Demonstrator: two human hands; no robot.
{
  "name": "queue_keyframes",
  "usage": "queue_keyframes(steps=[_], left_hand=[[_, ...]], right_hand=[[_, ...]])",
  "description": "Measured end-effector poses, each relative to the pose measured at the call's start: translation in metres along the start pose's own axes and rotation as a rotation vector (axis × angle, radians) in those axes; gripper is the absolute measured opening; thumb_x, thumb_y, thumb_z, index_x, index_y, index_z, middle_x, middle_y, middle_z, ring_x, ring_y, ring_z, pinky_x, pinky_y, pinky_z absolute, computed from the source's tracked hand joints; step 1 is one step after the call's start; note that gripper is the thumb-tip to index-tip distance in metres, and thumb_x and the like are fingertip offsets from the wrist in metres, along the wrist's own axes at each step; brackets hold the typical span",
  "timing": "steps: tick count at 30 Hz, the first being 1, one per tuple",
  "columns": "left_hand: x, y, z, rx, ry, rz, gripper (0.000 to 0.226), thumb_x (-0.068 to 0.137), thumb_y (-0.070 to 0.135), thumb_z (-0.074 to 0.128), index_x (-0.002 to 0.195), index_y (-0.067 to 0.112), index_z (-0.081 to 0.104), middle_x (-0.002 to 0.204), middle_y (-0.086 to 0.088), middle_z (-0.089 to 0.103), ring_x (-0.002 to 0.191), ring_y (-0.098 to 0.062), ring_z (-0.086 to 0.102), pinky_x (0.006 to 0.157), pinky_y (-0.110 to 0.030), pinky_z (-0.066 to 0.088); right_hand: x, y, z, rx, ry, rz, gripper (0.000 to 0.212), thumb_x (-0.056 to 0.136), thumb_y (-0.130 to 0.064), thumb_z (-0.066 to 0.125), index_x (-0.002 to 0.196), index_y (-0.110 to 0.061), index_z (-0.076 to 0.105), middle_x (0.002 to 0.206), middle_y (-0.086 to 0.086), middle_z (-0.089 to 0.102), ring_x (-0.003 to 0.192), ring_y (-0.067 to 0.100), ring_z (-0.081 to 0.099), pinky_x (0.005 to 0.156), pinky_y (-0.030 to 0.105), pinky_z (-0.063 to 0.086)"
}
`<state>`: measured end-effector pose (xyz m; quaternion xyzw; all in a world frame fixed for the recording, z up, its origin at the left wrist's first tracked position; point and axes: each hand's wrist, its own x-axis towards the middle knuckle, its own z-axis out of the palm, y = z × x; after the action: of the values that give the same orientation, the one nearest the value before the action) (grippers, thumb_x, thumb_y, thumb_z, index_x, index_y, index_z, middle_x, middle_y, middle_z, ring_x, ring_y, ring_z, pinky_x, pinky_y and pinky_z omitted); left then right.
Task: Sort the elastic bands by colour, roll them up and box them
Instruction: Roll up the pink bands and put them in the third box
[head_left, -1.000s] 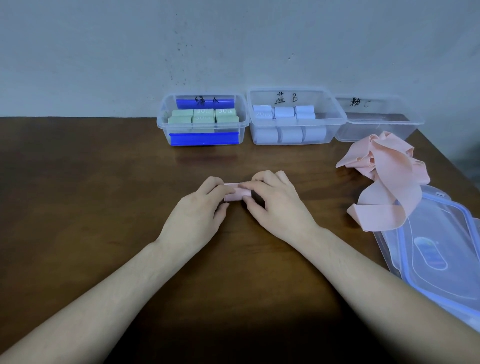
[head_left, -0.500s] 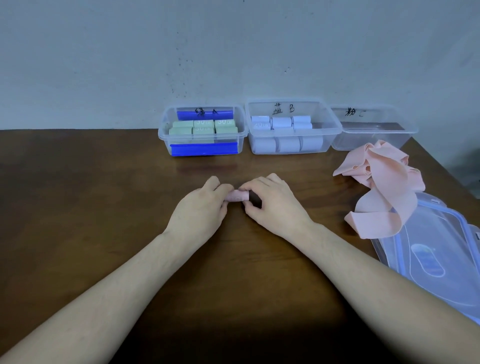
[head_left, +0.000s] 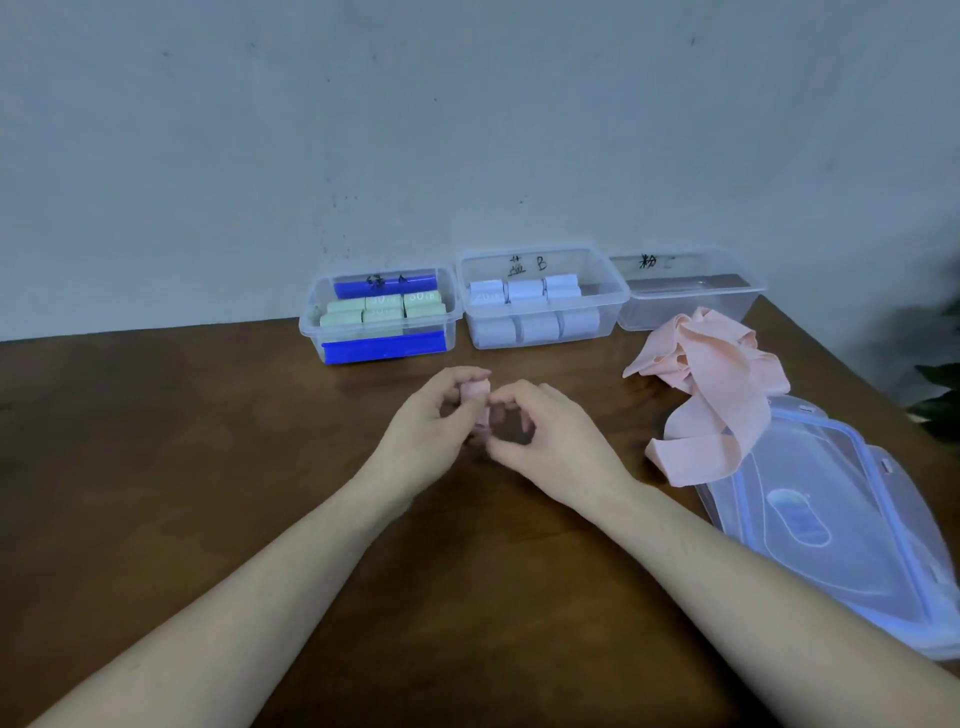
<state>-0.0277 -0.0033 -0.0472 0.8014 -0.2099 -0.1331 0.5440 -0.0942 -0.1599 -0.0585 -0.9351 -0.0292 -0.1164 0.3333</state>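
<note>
A small rolled pink band (head_left: 475, 391) stands on end at the table's middle, gripped by the curled fingers of my left hand (head_left: 431, 431). My right hand (head_left: 550, 436) is just to its right with fingers curled, fingertip close to the roll; contact is unclear. Three clear boxes line the back: the left box (head_left: 382, 340) holds green rolls, the middle box (head_left: 540, 312) holds pale blue rolls, the right box (head_left: 685, 306) shows no rolls. A heap of loose pink bands (head_left: 711, 384) lies at the right.
Stacked clear lids with blue rims (head_left: 841, 525) lie at the right front, partly under the pink heap. The brown table (head_left: 156, 441) ends at a grey wall behind the boxes. A dark plant leaf (head_left: 940, 395) shows at the far right.
The pink roll was lying flat between both hands; now my left hand has turned it upright and lifted it a little, and my right fingers have loosened from it. The view tilted upward.
</note>
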Motion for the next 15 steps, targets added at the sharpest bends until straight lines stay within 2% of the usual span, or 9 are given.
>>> queue_keyframes(steps=[4,6,7,10,12,15], left_hand=[[0.003,0.011,0.014,-0.063,-0.043,0.038,0.029,0.101,0.036,0.055,0.130,0.038,0.058,0.104,0.012,0.069,0.097,-0.006,0.067,0.076,-0.020,0.056],[0.007,0.016,0.019,-0.027,-0.043,0.060,0.040,0.098,0.039,0.058,0.138,0.041,0.052,0.101,0.010,0.070,0.095,-0.009,0.067,0.083,-0.027,0.057],[0.010,0.019,0.022,0.019,-0.049,0.071,0.045,0.097,0.040,0.060,0.140,0.045,0.047,0.101,0.010,0.069,0.095,-0.007,0.067,0.086,-0.026,0.055],[0.019,0.036,0.032,0.127,-0.085,0.081,0.060,0.093,0.032,0.065,0.144,0.048,0.038,0.106,0.012,0.066,0.090,0.000,0.062,0.076,-0.014,0.046],[0.029,0.046,0.040,0.137,-0.104,0.088,0.064,0.089,0.029,0.068,0.143,0.048,0.038,0.104,0.014,0.066,0.086,0.001,0.061,0.071,-0.015,0.043],[0.047,0.059,0.058,0.157,-0.125,0.113,0.068,0.085,0.027,0.069,0.143,0.046,0.039,0.107,0.014,0.067,0.086,-0.002,0.059,0.072,-0.017,0.043]], right_hand=[[-0.009,0.013,-0.019,0.079,0.049,0.006,0.024,0.092,-0.031,0.067,0.116,-0.037,0.063,0.092,-0.022,0.062,0.085,0.001,0.053,0.068,0.015,0.042],[-0.011,0.021,-0.033,0.065,0.098,-0.024,0.025,0.091,-0.028,0.067,0.116,-0.032,0.064,0.091,-0.019,0.063,0.082,0.003,0.052,0.068,0.017,0.041],[-0.010,0.025,-0.041,0.039,0.121,-0.052,0.028,0.090,-0.026,0.068,0.118,-0.030,0.065,0.093,-0.019,0.062,0.082,0.002,0.051,0.069,0.016,0.039],[-0.008,0.038,-0.066,-0.086,0.164,-0.147,0.033,0.090,-0.020,0.068,0.123,-0.025,0.065,0.103,-0.019,0.056,0.092,-0.006,0.047,0.082,0.011,0.035],[-0.004,0.048,-0.084,-0.178,0.171,-0.200,0.033,0.090,-0.020,0.068,0.123,-0.025,0.066,0.107,-0.015,0.054,0.099,0.000,0.045,0.087,0.010,0.033],[0.008,0.066,-0.110,-0.302,0.117,-0.243,0.027,0.090,-0.025,0.069,0.117,-0.027,0.069,0.106,-0.013,0.057,0.101,0.008,0.046,0.086,0.011,0.033]])
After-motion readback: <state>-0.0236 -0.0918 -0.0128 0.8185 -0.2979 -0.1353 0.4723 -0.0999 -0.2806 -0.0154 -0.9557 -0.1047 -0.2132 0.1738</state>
